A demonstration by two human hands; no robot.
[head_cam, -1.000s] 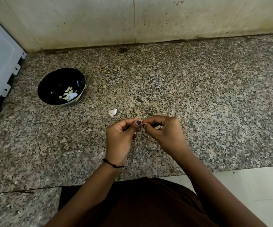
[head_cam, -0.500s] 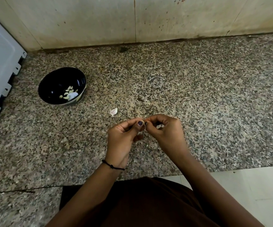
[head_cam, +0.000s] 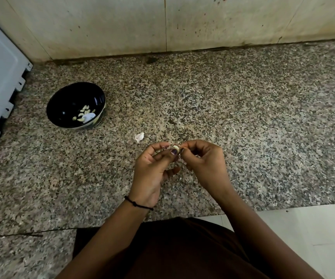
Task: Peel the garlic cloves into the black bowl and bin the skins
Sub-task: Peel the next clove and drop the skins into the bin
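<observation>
We see the granite counter (head_cam: 263, 117) unchanged, with the black bowl (head_cam: 66, 105) at the far left holding its peeled cloves (head_cam: 84, 113) as before. Our left hand (head_cam: 152, 170) and right hand (head_cam: 205, 162) meet fingertip to fingertip. A loose skin (head_cam: 139, 136) lies unmoved just beyond them. Both hands pinch the garlic clove (head_cam: 176, 147), which was hidden earlier and now shows pale between them.

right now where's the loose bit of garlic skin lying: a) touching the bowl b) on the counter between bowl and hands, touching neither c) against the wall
b: the garlic skin lies on the counter, apart from the black bowl and from the left hand pinching the garlic clove.
</observation>
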